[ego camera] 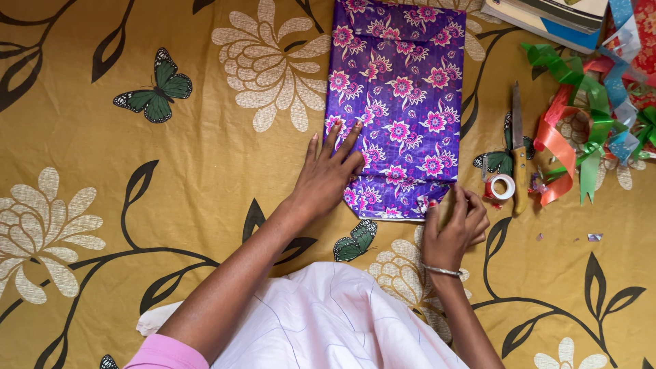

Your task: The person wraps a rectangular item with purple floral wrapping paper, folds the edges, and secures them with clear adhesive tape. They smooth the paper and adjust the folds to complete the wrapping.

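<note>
A: Left hand: fingers are spread open and laid flat on the lower left part of the wrapped parcel. Nothing is gripped; the paper is pressed down by the palm and fingertips.

B: Noted. Right hand?

A: Its fingers are curled inward at the parcel's near right corner, where the purple flowered paper is folded to a point. The folded edge appears to be pinched, but what lies under the fingertips is hidden, so a firm grip cannot be confirmed. A thin silver bangle is worn at the wrist.

B: Parcel position?

A: It is laid flat on the golden cloth, lengthwise away from the person, with the near end between the two hands. The cloth is printed with pale flowers, dark leaves and green butterflies.

B: Surroundings on the right?

A: A small roll of tape is seen just beside the right hand, touching or nearly touching a knife with a wooden handle. Further right, a loose heap of ribbons in green, orange, red and blue is spread. Stacked books are seen at the top edge, near the parcel's far corner.

B: Near edge?

A: A white garment and a pink sleeve are seen.
</note>
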